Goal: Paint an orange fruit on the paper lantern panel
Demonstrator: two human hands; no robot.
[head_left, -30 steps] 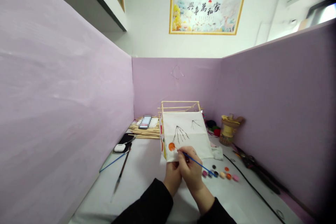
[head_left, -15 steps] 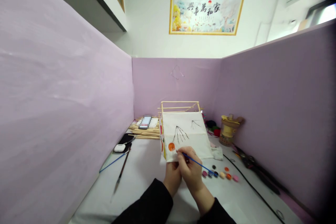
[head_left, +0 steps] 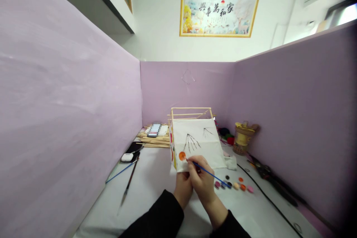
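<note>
A thin blue paintbrush is pinched in my right hand, its tip close to the right edge of an orange painted circle. That circle is on white cloth stretched over a wooden stick frame. Dark branching lines are painted above it, and the frame's left side carries coloured painting. My left hand is at the lower edge of the cloth-covered frame, partly behind my right hand. Its fingers are hidden, so its grip cannot be made out.
Several small paint pots stand right of my hands. A brown-handled brush and another blue brush lie left, near a white earbud case. Behind are wooden sticks with a phone. Pliers and a yellow container are right.
My right hand and the brush tip have shifted very slightly left, toward the orange circle. The frame and my left hand look unmoved.
</note>
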